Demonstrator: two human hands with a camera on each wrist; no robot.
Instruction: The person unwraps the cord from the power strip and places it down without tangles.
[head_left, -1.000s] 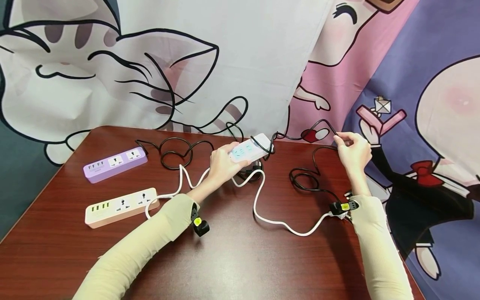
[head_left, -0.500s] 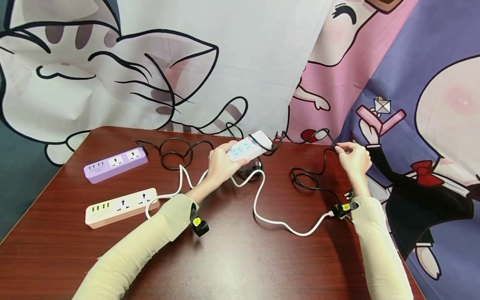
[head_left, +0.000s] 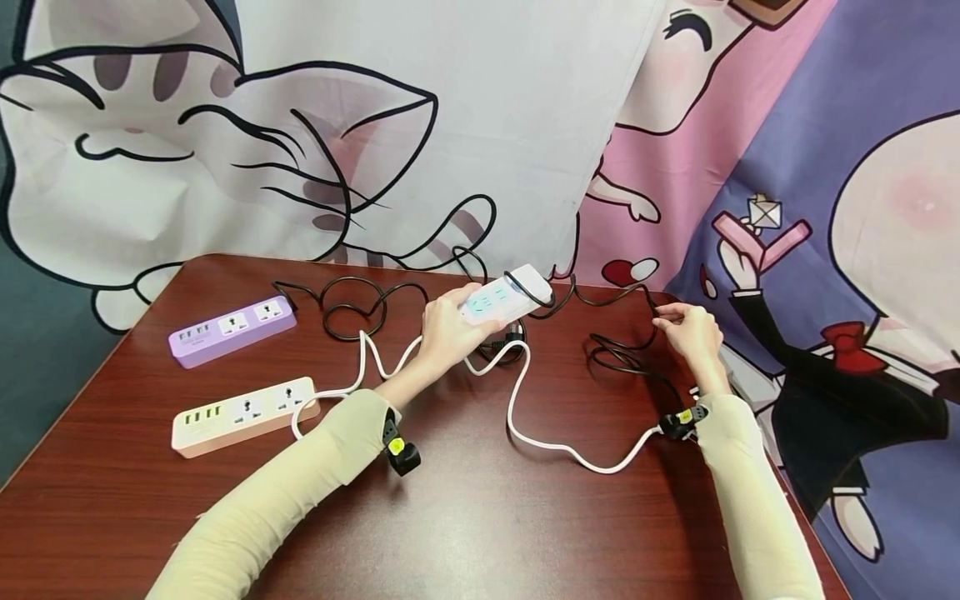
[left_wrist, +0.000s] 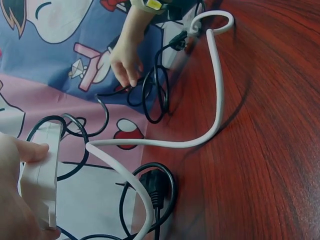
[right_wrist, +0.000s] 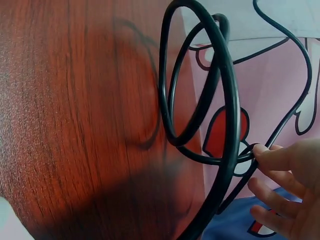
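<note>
My left hand grips a white power strip and holds it tilted above the far middle of the table; the left wrist view shows my fingers round the strip. A black cable runs from the strip's far end to my right hand, which pinches it low over the table. In the right wrist view the black cable loops in front of my fingertips. More of this cable lies coiled below my right hand.
A purple power strip and a cream power strip lie at the left of the brown table. A white cable snakes across the middle. Another black cable loops at the back. A cartoon curtain hangs behind.
My right hand has come down and left toward the table with the black cable, which now sags low. The left hand and white strip have barely shifted.
</note>
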